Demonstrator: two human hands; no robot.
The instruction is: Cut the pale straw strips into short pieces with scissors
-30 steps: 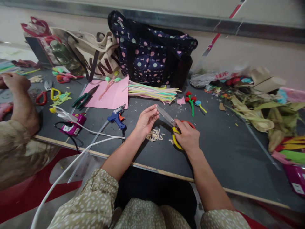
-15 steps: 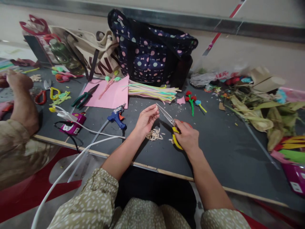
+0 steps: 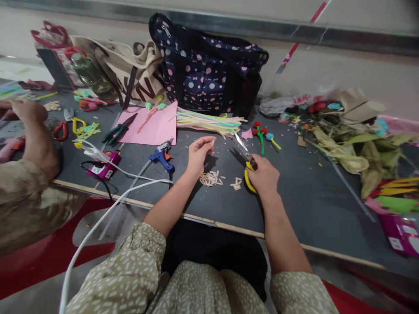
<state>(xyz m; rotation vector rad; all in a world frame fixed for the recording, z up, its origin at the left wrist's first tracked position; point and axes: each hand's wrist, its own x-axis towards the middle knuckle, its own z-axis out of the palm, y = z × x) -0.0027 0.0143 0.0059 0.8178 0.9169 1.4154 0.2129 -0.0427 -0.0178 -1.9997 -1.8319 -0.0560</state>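
Note:
Between the thumb and fingertips of my left hand point(image 3: 200, 153) is a small pale piece point(image 3: 213, 141), too small to make out fully. My right hand point(image 3: 264, 173) is wrapped round the yellow-handled scissors point(image 3: 242, 146), whose blades point up and left, apart from the left hand. Below my hands lies a pile of short pale pieces point(image 3: 210, 178) on the dark table. A smaller cluster of pale pieces point(image 3: 236, 183) lies to its right, beside the scissors' handle.
Behind my hands lie a bundle of pastel pipe cleaners point(image 3: 209, 122) and pink paper point(image 3: 153, 135). A blue glue gun point(image 3: 163, 158) and white cable point(image 3: 131, 196) are at left. Dried husks point(image 3: 347, 152) spread at right. A co-worker's arm point(image 3: 39, 139) rests far left.
My hands have drawn apart. The scissors have moved right, away from the left fingertips, so the smaller cluster now shows more fully.

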